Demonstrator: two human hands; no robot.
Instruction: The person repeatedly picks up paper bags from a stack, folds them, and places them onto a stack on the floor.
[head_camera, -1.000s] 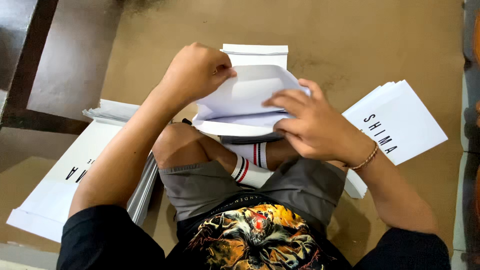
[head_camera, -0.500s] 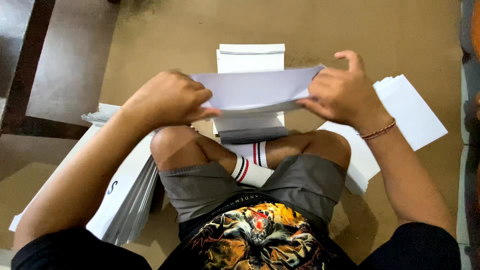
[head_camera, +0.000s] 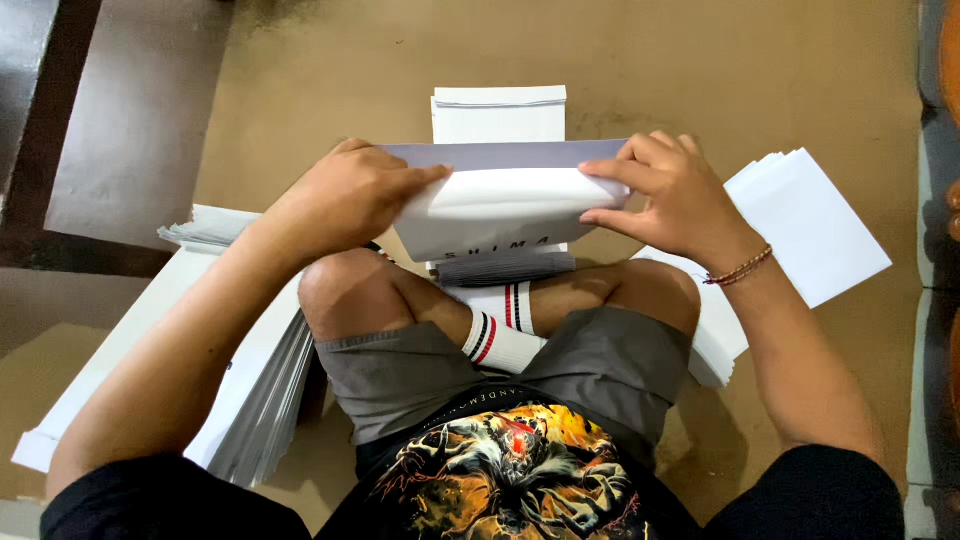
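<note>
Both of my hands hold one white paper piece (head_camera: 505, 205) above my crossed legs. My left hand (head_camera: 345, 200) pinches its left end and my right hand (head_camera: 665, 195) pinches its right end. The top flap is bent over toward me, showing a greyish inner side along the upper edge. Under it, between my knees, lies a small stack of similar folded pieces (head_camera: 505, 265). A finished white folded piece (head_camera: 498, 113) lies flat on the floor just beyond my hands.
A tall stack of flat white sheets (head_camera: 250, 380) lies by my left thigh. Another pile of white sheets (head_camera: 810, 225) fans out by my right forearm. I sit on a brown floor (head_camera: 700, 70); dark furniture (head_camera: 45, 120) stands at far left.
The paper piece was lifted and spread wide between both hands. Its top flap has since been folded down toward me, and both hands have moved slightly inward along the fold.
</note>
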